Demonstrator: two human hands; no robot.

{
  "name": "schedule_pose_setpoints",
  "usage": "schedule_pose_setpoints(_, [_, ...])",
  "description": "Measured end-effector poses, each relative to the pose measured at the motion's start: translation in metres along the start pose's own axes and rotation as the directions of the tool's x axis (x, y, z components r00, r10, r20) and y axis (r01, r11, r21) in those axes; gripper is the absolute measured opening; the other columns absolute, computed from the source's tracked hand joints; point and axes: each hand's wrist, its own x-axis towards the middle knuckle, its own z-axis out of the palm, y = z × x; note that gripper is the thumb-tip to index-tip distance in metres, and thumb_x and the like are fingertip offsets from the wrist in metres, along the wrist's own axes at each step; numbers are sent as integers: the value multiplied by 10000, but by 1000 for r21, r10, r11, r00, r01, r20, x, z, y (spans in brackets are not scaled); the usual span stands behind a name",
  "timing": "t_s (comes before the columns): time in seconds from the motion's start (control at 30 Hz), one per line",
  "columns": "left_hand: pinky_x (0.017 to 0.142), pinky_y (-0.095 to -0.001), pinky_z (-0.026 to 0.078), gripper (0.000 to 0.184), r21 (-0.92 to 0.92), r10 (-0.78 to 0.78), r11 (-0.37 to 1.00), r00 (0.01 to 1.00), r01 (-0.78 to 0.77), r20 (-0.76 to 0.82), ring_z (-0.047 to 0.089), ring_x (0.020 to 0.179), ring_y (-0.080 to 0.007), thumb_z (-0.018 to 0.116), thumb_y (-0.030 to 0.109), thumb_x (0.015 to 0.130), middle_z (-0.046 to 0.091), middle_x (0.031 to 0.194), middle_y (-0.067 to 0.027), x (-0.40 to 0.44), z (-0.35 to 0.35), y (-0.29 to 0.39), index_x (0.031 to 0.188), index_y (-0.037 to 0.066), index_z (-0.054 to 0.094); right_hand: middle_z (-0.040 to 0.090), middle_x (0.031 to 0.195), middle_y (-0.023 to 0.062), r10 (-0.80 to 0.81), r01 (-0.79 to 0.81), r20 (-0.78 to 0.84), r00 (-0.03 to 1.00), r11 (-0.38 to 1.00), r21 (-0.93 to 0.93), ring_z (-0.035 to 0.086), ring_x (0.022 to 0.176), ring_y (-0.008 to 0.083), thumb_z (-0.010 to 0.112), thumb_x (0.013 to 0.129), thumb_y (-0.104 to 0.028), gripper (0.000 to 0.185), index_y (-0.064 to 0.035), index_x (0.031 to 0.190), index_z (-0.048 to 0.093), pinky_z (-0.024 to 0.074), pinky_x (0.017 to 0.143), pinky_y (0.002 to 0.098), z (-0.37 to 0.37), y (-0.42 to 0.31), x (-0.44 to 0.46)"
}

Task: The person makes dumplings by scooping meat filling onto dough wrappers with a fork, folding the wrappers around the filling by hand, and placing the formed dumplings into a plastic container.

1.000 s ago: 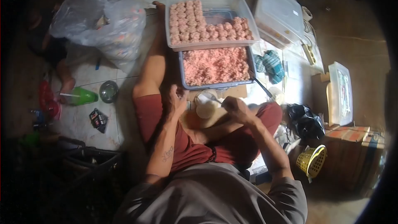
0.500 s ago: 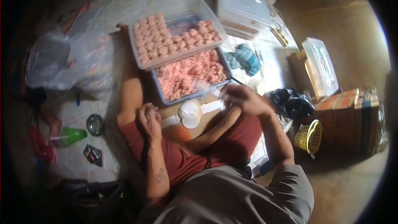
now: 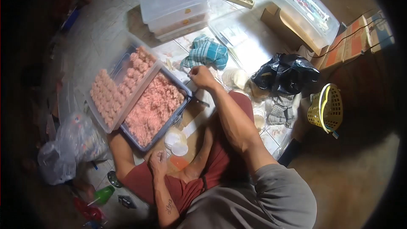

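Note:
My right hand (image 3: pixel 202 77) reaches out past the tub's corner, just below a teal checked cloth (image 3: pixel 208 53). Its fingers are drawn together; whatever they pinch is too small to make out. My left hand (image 3: pixel 158 163) rests above my knee with curled fingers, beside thin white round discs (image 3: pixel 176 141) on a brown board (image 3: pixel 196 133). Ahead of it, a blue tub (image 3: pixel 146 147) holds a loose pink crumbly mixture (image 3: pixel 154 108). A clear plastic container (image 3: pixel 99 124) sits across the tub, with rows of pink balls (image 3: pixel 112 95) inside.
Stacked lidded boxes (image 3: pixel 174 8) stand at the back. To the right are a stack of pale discs (image 3: pixel 234 78), a black plastic bag (image 3: pixel 286 74), a yellow basket (image 3: pixel 325 108) and cardboard boxes (image 3: pixel 345 44). A clear bag (image 3: pixel 78 144) lies at left, near a green object (image 3: pixel 103 194).
The view has swung right, shifting the tub and container leftward. My right hand has gone from a blurred position over the board to near the teal cloth. My left hand stays near the discs.

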Motion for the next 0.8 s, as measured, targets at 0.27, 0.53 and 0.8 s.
schedule_pose_setpoints(0.27, [704,-324,529,204,-22,-21,1000,994,18,-105,643,756,-166,712,136,931,689,862,-97,14,2,-24,1033,-21,633,718,1041,255,182,-147,204,962,974,-174,699,1020,390,627,780,-101,261,-30,1003,743,551,869,472,-8,-22,-1])
schedule_pose_setpoints(0.53, [540,-243,467,184,2,173,985,982,-173,-81,558,617,-91,711,128,937,632,799,-39,26,14,-48,1037,17,603,717,1043,266,197,-122,330,923,964,-236,707,1012,392,648,816,-115,275,29,1042,710,568,895,451,34,-24,9])
schedule_pose_setpoints(0.8, [626,-309,501,195,45,126,991,986,-122,-104,609,695,-165,723,130,916,659,832,-93,22,14,-34,1008,-8,620,727,1041,229,140,-122,280,950,989,-81,708,1003,376,667,793,-107,221,-75,984,775,559,884,432,41,-12,18])
